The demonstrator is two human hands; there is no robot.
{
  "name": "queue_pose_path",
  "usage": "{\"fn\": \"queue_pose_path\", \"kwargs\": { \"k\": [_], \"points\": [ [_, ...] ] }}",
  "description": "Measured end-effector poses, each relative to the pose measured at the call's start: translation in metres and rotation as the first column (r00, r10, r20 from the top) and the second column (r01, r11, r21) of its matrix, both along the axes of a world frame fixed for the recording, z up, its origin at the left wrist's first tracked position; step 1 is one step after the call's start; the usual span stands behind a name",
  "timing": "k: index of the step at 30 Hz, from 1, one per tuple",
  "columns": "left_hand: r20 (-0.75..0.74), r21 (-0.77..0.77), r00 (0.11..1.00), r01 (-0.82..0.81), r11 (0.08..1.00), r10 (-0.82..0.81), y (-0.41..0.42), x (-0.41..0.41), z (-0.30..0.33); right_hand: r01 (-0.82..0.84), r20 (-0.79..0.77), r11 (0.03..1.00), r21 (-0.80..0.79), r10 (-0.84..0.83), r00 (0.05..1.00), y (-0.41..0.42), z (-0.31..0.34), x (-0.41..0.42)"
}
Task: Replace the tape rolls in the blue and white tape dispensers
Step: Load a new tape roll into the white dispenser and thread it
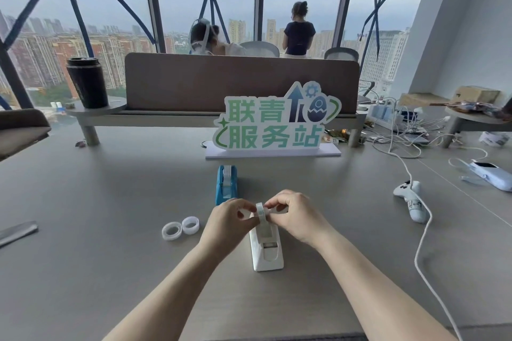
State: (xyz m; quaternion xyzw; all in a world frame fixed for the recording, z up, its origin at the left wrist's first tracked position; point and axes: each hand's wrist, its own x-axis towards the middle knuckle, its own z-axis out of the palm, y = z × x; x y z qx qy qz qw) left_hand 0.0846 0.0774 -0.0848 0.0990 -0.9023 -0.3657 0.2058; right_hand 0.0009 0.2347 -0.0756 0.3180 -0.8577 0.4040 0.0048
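Note:
A white tape dispenser (266,253) stands on the grey table (110,271) in front of me. Just above its far end, a clear tape roll (260,211) is pinched from both sides by my left hand (228,219) and my right hand (295,214). A strip of tape runs from the roll down along the dispenser's top. Behind my left hand stands the blue tape dispenser (226,183) with a roll in it. Two loose clear tape rolls (180,229) lie flat on the table to the left.
A green and white sign (274,122) on a white base stands behind the dispensers. A white game controller (410,199) with a long cable (421,252) lies at the right. A black cup (87,81) sits on a shelf at the back left. Two people are beyond the divider.

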Motion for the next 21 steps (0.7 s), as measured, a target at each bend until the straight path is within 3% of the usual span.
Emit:
{"fn": "queue_pose_path", "kwargs": {
  "k": [17,21],
  "points": [
    [0.012,0.107,0.992,0.124,0.986,-0.126,-0.0026,0.0047,0.0013,0.031,0.024,0.999,-0.014,-0.031,0.999,0.0022,-0.0089,0.0004],
    [0.048,0.085,0.992,0.115,0.99,-0.119,-0.003,-0.0012,-0.0003,0.008,-0.031,1.0,0.015,-0.008,0.999,0.0026,-0.0099,-0.0015]
  ]
}}
